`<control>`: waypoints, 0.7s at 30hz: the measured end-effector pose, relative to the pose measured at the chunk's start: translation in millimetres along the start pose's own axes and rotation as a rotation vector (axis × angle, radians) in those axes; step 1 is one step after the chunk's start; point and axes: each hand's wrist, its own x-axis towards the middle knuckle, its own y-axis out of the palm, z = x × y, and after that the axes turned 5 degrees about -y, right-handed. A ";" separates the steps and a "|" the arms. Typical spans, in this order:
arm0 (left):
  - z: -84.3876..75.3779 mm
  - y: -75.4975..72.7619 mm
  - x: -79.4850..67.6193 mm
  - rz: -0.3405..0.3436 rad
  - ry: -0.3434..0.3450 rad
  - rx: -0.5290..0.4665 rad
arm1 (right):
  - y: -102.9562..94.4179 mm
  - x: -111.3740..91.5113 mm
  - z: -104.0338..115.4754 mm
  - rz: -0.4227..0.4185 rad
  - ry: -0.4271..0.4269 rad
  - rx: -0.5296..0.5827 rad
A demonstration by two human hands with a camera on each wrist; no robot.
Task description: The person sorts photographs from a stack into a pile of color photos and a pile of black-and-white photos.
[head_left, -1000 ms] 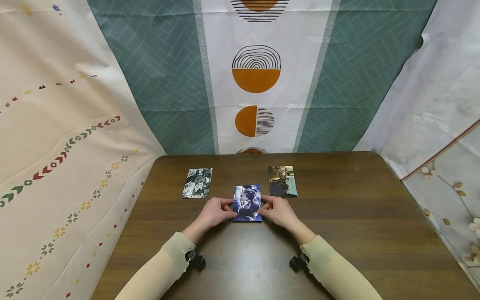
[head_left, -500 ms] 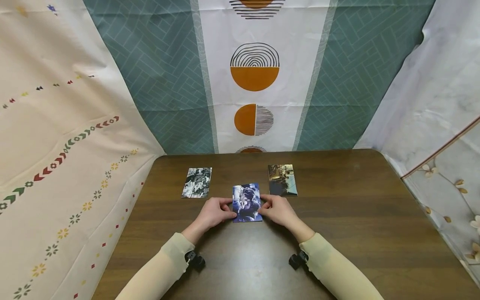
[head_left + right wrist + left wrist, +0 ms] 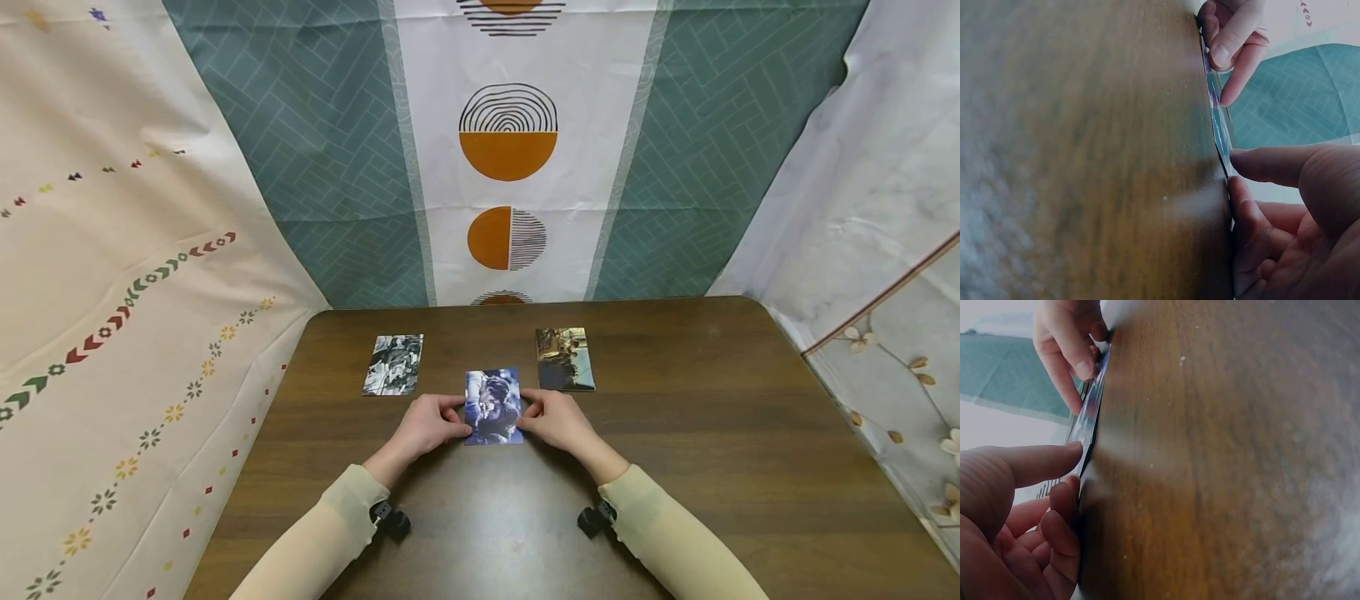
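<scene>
A blue-and-white photo card (image 3: 492,407) lies in the middle of the table, nearly flat, between my two hands. My left hand (image 3: 426,427) pinches its left edge, with the thumb near the lower corner and the index finger higher up the side. On the opposite edge, my right hand (image 3: 557,423) holds it in the same way. In the left wrist view the card (image 3: 1090,419) appears edge-on, thin and close to the wood. The right wrist view has a thumb on the card (image 3: 1219,128) and the other fingers curled at its side.
A black-and-white photo card (image 3: 393,365) lies at the back left of the brown table (image 3: 675,433). Another card with a golden, dark picture (image 3: 566,359) lies at the back right. Patterned cloths (image 3: 510,150) hang behind and at both sides.
The head view has shifted slightly. The blue card's position barely differs, and both hands keep hold of its edges.
</scene>
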 end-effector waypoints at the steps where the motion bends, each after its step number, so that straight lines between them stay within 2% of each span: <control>1: -0.4 -0.1 -0.2 0.001 0.001 -0.001 | 0.0 0.1 -0.2 0.000 -0.001 -0.002; 21: 1.3 -0.6 0.8 0.002 0.025 0.017 | -0.6 0.8 0.0 0.012 0.008 -0.001</control>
